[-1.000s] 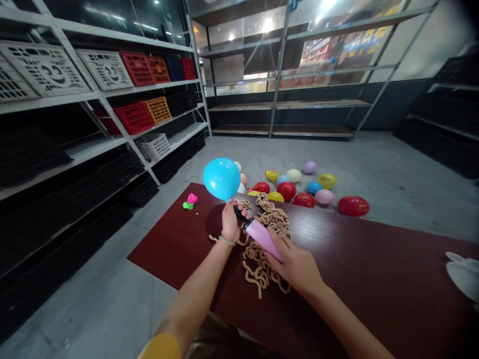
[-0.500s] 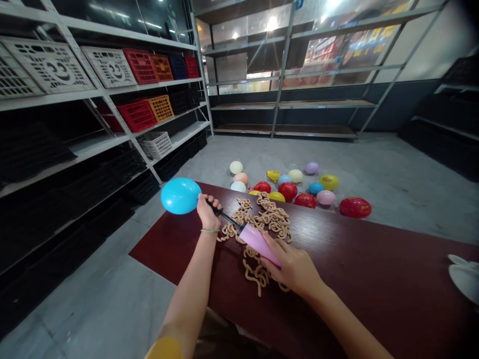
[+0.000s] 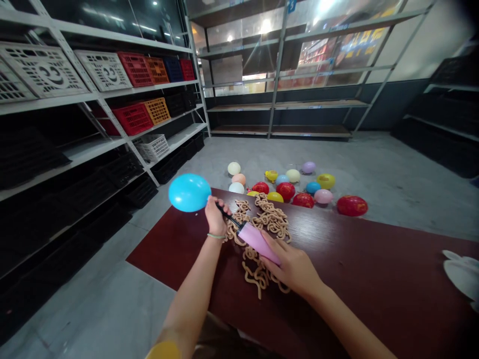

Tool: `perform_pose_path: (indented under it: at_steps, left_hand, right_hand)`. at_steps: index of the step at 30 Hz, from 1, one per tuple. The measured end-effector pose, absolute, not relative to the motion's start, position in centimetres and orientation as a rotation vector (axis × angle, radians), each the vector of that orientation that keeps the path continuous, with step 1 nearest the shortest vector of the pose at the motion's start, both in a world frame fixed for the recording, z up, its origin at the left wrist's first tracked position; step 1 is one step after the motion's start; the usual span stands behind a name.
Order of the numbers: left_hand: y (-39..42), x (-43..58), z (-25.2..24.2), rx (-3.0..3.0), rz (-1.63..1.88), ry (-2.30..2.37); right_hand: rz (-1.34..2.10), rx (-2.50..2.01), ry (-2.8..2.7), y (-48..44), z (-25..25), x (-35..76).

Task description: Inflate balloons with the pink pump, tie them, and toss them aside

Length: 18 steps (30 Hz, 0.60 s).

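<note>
**Bright overhead glare, dim lower shelves**

Ceiling lights (image 3: 266, 26) flare white at the top and mirror in the dark glass panels (image 3: 123, 15). The floor (image 3: 374, 169) is evenly lit, while the lower shelves (image 3: 56, 224) sink into shadow. The wide lens bows the shelving at the edges. The counter (image 3: 355, 269) stays sharp, with soft sheen.

No readable text or labels anywhere

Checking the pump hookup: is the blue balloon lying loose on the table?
No, the left hand holds the blue balloon in the air at the pink pump tip.
</note>
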State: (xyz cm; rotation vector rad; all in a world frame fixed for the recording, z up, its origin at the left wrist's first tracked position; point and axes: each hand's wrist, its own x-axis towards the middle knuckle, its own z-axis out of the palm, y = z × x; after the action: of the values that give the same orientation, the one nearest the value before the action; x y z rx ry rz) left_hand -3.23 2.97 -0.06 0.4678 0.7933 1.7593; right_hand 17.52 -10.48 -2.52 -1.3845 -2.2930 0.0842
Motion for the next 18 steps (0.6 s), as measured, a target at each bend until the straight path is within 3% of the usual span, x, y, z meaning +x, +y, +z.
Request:
perform_pose_path:
  at_steps: [7, 18]
  left_hand:
    - [4.3, -6.8, 0.5, 0.372, 1.937, 0.819]
    - [1.1, 1.3, -1.3, 0.508, 1.643, 0.856]
  right_hand:
    - [0.056, -1.345, -2.381, -10.3, -2.5, 18.7]
    - [0.066, -1.456, -2.266, -10.3, -3.3, 17.6]
